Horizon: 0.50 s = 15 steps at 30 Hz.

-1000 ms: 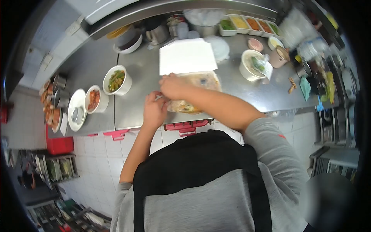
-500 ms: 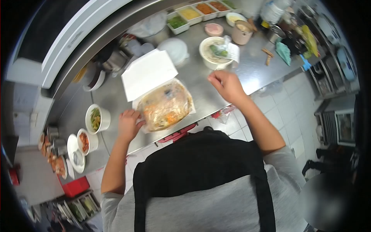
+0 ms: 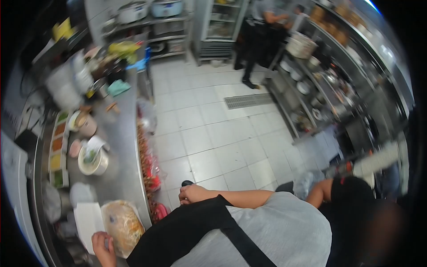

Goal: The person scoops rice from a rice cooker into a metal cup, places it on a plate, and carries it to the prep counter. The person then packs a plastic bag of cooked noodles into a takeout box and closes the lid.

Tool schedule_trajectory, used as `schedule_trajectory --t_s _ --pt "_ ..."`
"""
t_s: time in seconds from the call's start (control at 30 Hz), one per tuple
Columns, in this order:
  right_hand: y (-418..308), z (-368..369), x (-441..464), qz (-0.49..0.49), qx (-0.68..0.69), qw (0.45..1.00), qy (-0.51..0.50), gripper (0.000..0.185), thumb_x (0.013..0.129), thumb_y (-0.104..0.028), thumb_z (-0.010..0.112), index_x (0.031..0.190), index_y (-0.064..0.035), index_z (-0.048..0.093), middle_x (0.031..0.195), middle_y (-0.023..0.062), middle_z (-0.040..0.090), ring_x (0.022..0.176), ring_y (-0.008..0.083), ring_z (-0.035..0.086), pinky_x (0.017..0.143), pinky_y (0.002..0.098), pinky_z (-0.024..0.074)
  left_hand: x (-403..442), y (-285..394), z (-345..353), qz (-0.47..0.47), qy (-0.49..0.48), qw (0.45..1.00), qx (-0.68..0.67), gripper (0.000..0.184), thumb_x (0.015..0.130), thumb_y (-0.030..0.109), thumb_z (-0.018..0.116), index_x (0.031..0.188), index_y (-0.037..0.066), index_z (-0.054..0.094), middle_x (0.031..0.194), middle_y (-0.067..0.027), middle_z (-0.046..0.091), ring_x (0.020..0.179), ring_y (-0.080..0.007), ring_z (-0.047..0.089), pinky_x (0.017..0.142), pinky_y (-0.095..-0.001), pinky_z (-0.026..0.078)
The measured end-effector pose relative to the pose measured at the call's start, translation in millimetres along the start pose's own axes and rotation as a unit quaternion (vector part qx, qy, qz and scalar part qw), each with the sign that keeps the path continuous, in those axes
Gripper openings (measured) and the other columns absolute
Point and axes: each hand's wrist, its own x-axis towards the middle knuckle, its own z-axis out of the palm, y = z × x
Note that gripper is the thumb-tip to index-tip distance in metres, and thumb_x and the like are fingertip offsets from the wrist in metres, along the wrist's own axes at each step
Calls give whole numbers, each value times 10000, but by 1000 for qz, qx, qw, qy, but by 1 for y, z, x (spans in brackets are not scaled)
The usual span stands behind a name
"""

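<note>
Room to pass over counter (image 3: 122,181) between wrapped food (image 3: 123,226) and bowl (image 3: 99,169); round lid (image 3: 82,194) obstructs farther back.

Past the right hand (image 3: 192,195) it's mostly pale tiled floor (image 3: 200,147), grout lines showing, with a long metal drain grate (image 3: 249,101) set into it. Way beyond the hand there's a glass-door fridge (image 3: 221,26) beside a metal rack (image 3: 168,54), plus tall steel shelving (image 3: 283,86) across the aisle, well apart from the hand. Near the hand runs a shiny steel worktop (image 3: 120,162)
</note>
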Motion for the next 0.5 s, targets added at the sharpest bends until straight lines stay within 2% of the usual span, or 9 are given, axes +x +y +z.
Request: schedule_trajectory --t_s 0.03,0.17,0.37,0.43,0.5 --pt "0 -5 -12 10 20 1000 12 158 791 -210 650 855 -68 623 870 116 601 839 325 613 708 435 494 3 5 2 18 12 1000 -15 143 661 -33 614 773 -10 528 864 -151 537 869 -333 530 792 -385 423" --pt "-18 -25 -45 93 -65 993 19 159 759 -196 669 825 -64 612 856 109 610 809 318 613 712 425 492 3 2 -1 52 29 998 -32 161 655 -61 597 778 -3 512 874 -148 536 884 -326 530 817 -377 419" --pt "-31 -9 -65 120 -29 986 115 150 730 -216 701 780 -90 636 837 103 605 786 316 602 709 423 481 11 3 -8 77 25 996 -41 213 665 -63 593 866 -8 551 913 -161 557 918 -343 538 847 -388 422" --pt "-15 -11 -54 48 -93 980 171 115 717 -185 707 780 -109 649 828 98 601 811 310 591 720 418 474 11 -2 -6 79 33 996 -30 234 679 -49 600 908 -6 579 931 -160 575 929 -352 541 840 -400 428" --pt "-9 -26 -25 34 -96 971 215 133 673 -85 706 792 -119 658 835 96 599 852 303 574 741 406 462 3 -9 -6 65 44 997 -14 241 708 -37 608 947 -2 605 949 -160 589 934 -358 547 839 -405 438"
